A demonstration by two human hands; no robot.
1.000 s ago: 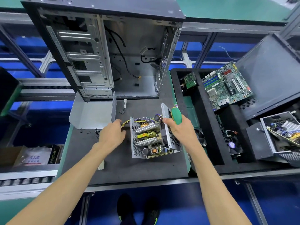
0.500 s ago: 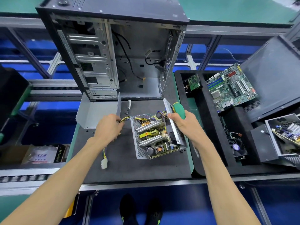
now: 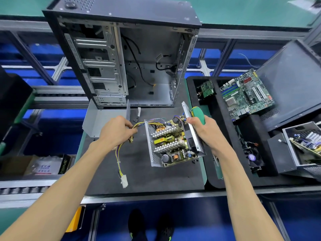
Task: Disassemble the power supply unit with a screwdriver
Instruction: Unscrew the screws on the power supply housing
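One opened grey metal power supply unit [image 3: 171,142] lies on the dark mat of the table [image 3: 144,178], in front of the one empty black-and-silver computer case [image 3: 125,54] that stands upright with its open side toward me. The unit's cover is off, so I can count two finned silver heat sinks running side by side across its circuit board; its long axis runs from near me away toward the case, tilted a little to the right. My left hand [image 3: 115,130] is curled around the one bundle of yellow and purple wires [image 3: 119,153] that leaves the unit's far left corner and ends in a white plug lying on the mat. My right hand [image 3: 205,129] grips the unit's raised right side wall together with one green-handled screwdriver [image 3: 198,113], handle end pointing away from me. One green motherboard [image 3: 246,94] lies in the black tray to the right.
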